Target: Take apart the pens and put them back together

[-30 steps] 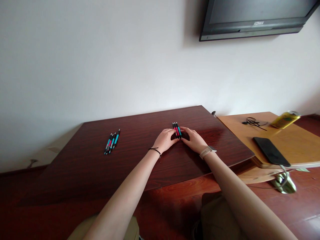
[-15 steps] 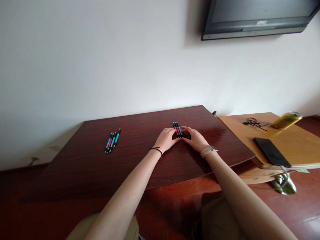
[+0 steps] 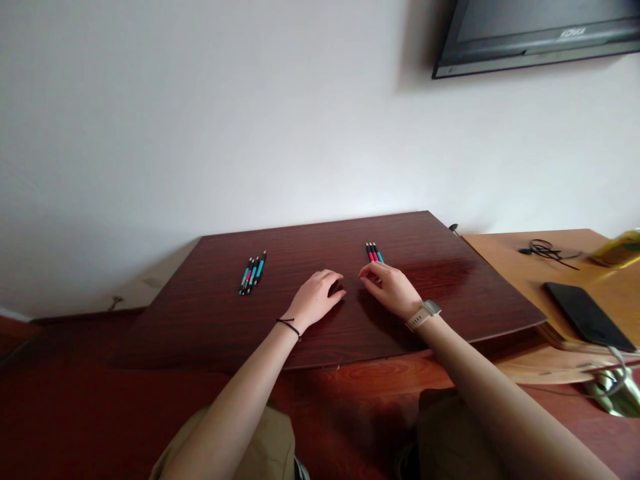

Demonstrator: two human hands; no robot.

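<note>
Three pens [image 3: 374,252], pink and blue with black ends, lie side by side on the dark red-brown table [image 3: 300,243]. Their near ends are hidden behind my right hand [image 3: 391,287], which is just in front of them with curved fingers apart and nothing held. My left hand [image 3: 317,293] hovers over or rests on the table to the left, thumb and fingers apart, with nothing in it. Farther left, several blue and pink pens [image 3: 253,272] lie together in a slightly uneven bunch, away from both hands.
A lighter wooden table [image 3: 525,267] adjoins on the right, with a black phone [image 3: 587,315] on a cable, a thin black cord [image 3: 547,250] and a yellow can [image 3: 620,250]. A television [image 3: 540,40] hangs on the wall above.
Both hands have come off the three pens and drawn back. My left hand has moved left, away from my right hand. The view has turned slightly left.
</note>
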